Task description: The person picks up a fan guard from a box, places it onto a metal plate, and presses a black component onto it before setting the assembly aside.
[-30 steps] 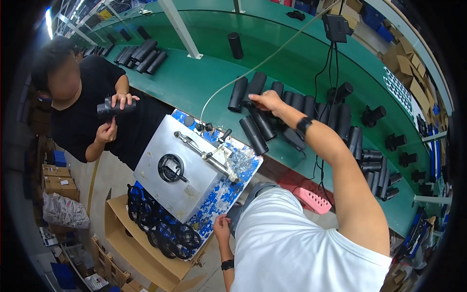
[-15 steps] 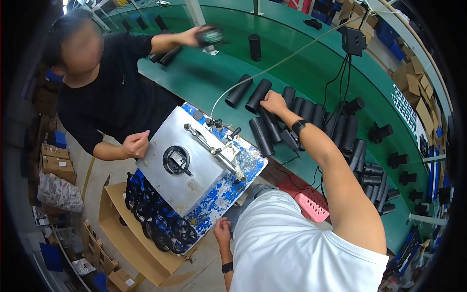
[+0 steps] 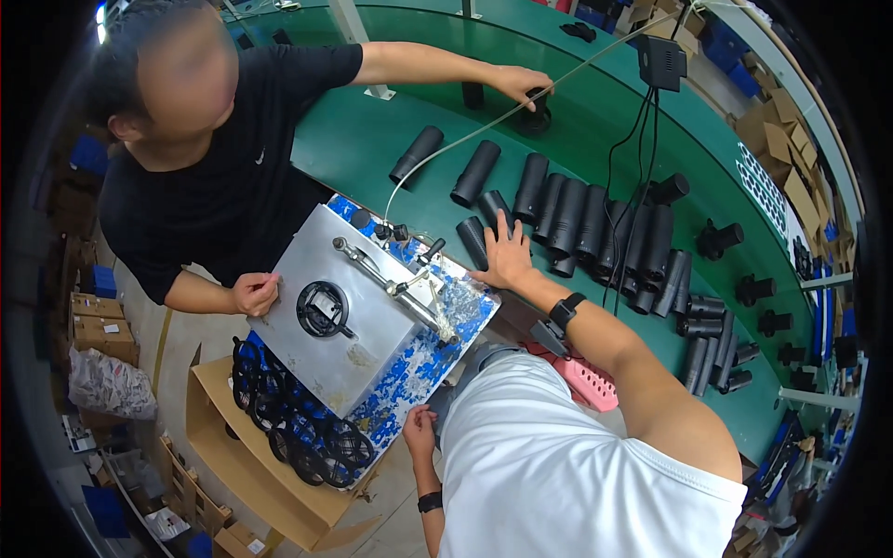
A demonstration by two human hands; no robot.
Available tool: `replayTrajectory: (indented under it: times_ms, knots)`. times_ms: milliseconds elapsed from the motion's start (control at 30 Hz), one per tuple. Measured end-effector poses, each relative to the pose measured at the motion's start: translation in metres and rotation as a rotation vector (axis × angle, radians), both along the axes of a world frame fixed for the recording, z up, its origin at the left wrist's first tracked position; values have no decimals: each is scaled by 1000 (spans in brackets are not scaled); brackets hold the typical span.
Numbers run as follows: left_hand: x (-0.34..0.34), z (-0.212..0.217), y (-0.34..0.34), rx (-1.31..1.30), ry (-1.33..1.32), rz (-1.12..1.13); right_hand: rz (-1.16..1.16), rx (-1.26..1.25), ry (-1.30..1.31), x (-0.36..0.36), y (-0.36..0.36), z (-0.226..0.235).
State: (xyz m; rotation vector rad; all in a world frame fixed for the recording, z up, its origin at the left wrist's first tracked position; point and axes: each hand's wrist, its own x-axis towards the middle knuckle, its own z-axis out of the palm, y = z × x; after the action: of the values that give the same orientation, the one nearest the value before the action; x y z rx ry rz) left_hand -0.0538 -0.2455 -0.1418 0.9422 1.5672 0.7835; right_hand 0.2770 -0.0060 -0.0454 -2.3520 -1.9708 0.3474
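My right hand (image 3: 507, 256) lies over the near end of a group of black cylindrical housings, fingers spread apart. Its fingertips rest against one black housing (image 3: 494, 205), partly covered by the hand; another black housing (image 3: 472, 240) lies beside the thumb. More black housings (image 3: 569, 219) lie side by side to the right. Low by my thigh, near the bench edge, my left hand (image 3: 419, 430) hangs with its fingers loosely curled and no object visible in it. The metal fixture box (image 3: 349, 344), with a round black ring (image 3: 322, 309) on top, stands left of both hands.
Across the fixture a co-worker's hand (image 3: 526, 86) grips an upright black part on the green conveyor (image 3: 595, 112). Black fan-like guards (image 3: 298, 428) sit by an open cardboard box (image 3: 242, 465). Thin cables (image 3: 642, 139) hang over the housings. A pink basket (image 3: 588, 381) is below.
My right hand has drawn back toward me and spread its fingers. The co-worker's hand has swung rightward with a black part to the conveyor. My left hand stays low.
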Motion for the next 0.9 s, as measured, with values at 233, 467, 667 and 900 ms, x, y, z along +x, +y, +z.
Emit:
replayTrajectory:
  times_ms: [233,467,667,900]
  knots:
    - [-1,-3,3,32,72,-66,-32,-223,12,12,10,9]
    - [3,-2,14,42,114,-102,-147,-306,124,3,5,-2]
    - [0,-6,15,33,114,-135,-275,-176,457,0,-6,3]
    - [4,3,15,46,115,-146,-702,193,957,58,93,4]
